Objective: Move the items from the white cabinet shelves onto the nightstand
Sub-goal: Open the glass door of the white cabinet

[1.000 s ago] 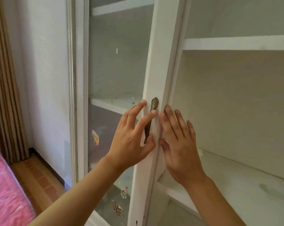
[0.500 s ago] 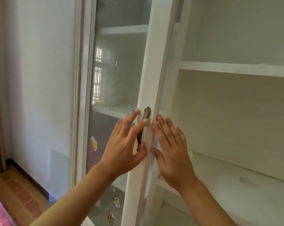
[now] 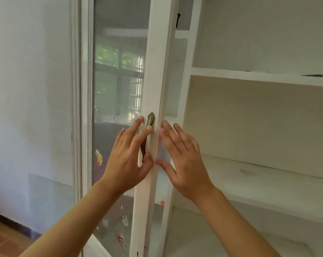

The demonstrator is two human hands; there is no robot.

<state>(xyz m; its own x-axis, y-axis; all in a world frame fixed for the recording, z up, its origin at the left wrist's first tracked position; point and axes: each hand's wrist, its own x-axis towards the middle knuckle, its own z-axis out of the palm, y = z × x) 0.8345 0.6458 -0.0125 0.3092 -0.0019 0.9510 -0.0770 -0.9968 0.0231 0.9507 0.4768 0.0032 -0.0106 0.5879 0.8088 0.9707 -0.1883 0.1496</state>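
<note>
Both hands lie flat with fingers straight on the white cabinet's glass door (image 3: 153,71): the left hand (image 3: 127,164) over the brass handle (image 3: 147,134), the right hand (image 3: 184,164) on the door's right edge. White shelves (image 3: 259,76) stand right.

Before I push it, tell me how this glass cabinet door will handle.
The glass door probably swings stiffly as one piece in its white frame. Its large pane looks fragile, so push the frame, where the left hand and right hand lie.
</note>
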